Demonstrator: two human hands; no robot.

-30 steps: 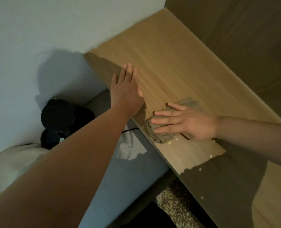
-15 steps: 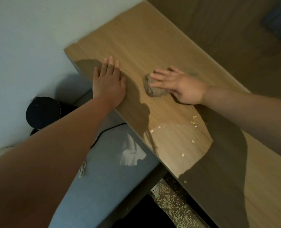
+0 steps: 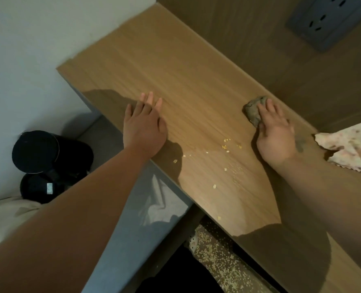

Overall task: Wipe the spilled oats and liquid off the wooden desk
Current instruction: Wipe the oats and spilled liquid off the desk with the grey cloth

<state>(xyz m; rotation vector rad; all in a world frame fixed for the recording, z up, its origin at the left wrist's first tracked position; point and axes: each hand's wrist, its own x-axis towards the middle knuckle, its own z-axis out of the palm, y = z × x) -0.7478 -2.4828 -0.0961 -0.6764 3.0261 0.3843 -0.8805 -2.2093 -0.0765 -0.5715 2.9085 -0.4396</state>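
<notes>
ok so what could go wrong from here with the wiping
The oats lie near the front edge of the desk, so a sweep that way could knock them onto the floor below. The rag under the right hand looks small and wadded, so it may skip flakes.

The right hand (image 3: 276, 134) covers the near part of the grey rag (image 3: 253, 112), so the rag's full shape cannot be told. At one o'clock the grey socket panel (image 3: 327, 20) is cut by the top edge. At three o'clock the patterned cloth (image 3: 351, 144) runs off the right edge. The wooden desk (image 3: 175, 70) leaves the frame at five o'clock. At eight o'clock the left forearm (image 3: 80, 218) hides part of the lower black container (image 3: 37, 187). Whether the wood is wet cannot be told under the glare.
</notes>
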